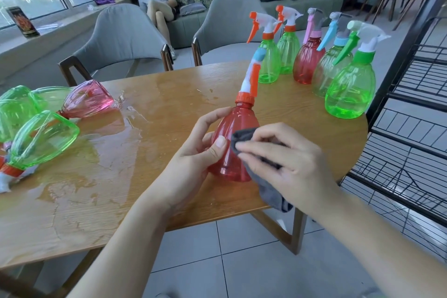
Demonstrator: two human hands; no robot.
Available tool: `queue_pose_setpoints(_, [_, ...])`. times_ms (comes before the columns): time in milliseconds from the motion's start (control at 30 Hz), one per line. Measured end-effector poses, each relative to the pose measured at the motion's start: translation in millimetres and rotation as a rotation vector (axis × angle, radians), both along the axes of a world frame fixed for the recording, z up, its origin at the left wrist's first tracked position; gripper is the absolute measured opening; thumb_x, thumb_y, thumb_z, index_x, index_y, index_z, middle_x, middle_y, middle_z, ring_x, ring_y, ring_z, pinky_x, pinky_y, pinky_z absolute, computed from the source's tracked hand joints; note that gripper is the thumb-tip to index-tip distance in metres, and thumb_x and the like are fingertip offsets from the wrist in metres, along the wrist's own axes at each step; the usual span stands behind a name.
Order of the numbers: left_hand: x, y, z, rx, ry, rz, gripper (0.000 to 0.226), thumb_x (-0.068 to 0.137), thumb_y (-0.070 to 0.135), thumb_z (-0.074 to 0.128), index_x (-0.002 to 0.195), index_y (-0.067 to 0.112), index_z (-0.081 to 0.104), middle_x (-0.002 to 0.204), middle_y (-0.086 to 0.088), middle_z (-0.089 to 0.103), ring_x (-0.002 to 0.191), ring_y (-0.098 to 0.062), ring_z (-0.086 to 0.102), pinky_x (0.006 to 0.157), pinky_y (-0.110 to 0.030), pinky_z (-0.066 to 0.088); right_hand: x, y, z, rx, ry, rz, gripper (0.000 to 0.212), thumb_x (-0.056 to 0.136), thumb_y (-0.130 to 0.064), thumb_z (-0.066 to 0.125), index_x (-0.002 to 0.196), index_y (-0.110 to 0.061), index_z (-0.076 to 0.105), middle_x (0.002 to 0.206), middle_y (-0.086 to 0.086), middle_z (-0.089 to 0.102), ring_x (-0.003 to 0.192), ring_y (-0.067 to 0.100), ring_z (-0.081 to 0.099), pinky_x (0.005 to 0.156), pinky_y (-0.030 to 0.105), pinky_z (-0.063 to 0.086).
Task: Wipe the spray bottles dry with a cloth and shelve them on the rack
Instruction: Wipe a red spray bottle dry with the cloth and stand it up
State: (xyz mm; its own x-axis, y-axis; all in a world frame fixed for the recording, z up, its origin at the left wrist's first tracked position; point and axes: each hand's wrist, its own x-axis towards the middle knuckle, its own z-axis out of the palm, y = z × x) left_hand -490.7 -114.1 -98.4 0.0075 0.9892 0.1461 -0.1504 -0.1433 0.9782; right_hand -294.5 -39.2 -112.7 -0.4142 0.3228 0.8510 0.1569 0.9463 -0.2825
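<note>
you have the red spray bottle (233, 143) off the surface, tilted with its orange-and-white trigger head pointing away from you, above the near edge of the wooden surface (169, 94). your left hand (193, 152) curls round its left flank, thumb lying across the front. your right hand (285, 164) presses the grey cloth (244, 136) against the body with curled fingers, the rest of the cloth hanging below.

the plastic looks slick, and your left grip covers only one side; rub hard and the bottle could twist out and drop to the tiled floor just beneath. the area under your left palm may stay damp unless you shift your hold.

five upright bottles (348, 89) stand close together at the far right, near the black wire rack (411, 109); a swing of the long trigger head could topple one. to the left, fallen bottles (43, 138) lie in a wide puddle (108, 128). set the wiped bottle or trailing cloth there and it gets wet again.
</note>
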Motion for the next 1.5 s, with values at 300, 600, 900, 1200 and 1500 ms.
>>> queue_pose_setpoints(300, [-10,0,-5,0.060,0.122,-0.050,0.051,0.103,0.022,0.057,0.151,0.035,0.052,0.145,-0.016,0.061,0.129,-0.041,0.062,0.098,-0.042,0.055,2,8,10,-0.209,0.126,-0.134,0.019,0.095,-0.015,0.074,0.113,-0.010,0.080,0.106,-0.002,0.070,0.097,0.002,0.064,0.085,0.007,0.045])
queue_pose_setpoints(600, [-9,0,-1,0.083,0.123,-0.040,0.043,0.103,0.023,0.056,0.145,0.028,0.063,0.153,-0.008,0.058,0.140,-0.033,0.057,0.111,-0.052,0.048,1,4,7,-0.221,0.101,-0.079,0.018,0.095,-0.016,0.074,0.111,-0.011,0.081,0.104,0.003,0.070,0.095,0.007,0.065,0.083,0.019,0.052])
queue_pose_setpoints(900, [-2,1,0,0.053,-0.045,-0.018,0.040,0.103,0.017,0.054,0.140,0.026,0.065,0.144,-0.010,0.065,0.130,-0.030,0.064,0.100,-0.042,0.057,3,-3,-3,-0.133,-0.003,0.023,0.013,0.093,-0.011,0.078,0.106,-0.008,0.082,0.099,0.007,0.065,0.090,0.009,0.063,0.082,0.020,0.050])
queue_pose_setpoints(1200, [0,2,2,0.050,-0.085,0.012,0.038,0.103,0.016,0.053,0.139,0.022,0.065,0.142,-0.011,0.066,0.126,-0.028,0.066,0.099,-0.040,0.057,-4,-4,-3,-0.151,0.051,-0.002,0.014,0.094,-0.013,0.078,0.107,-0.008,0.082,0.098,0.006,0.065,0.086,0.007,0.061,0.078,0.021,0.050])
queue_pose_setpoints(1500, [7,8,3,0.052,-0.042,0.162,0.036,0.102,0.023,0.066,0.138,0.023,0.062,0.113,-0.013,0.074,0.091,-0.024,0.070,0.073,-0.027,0.057,-5,-11,-14,0.042,-0.107,0.077,0.011,0.097,-0.012,0.075,0.105,-0.008,0.082,0.096,0.008,0.067,0.085,0.015,0.061,0.085,0.019,0.048])
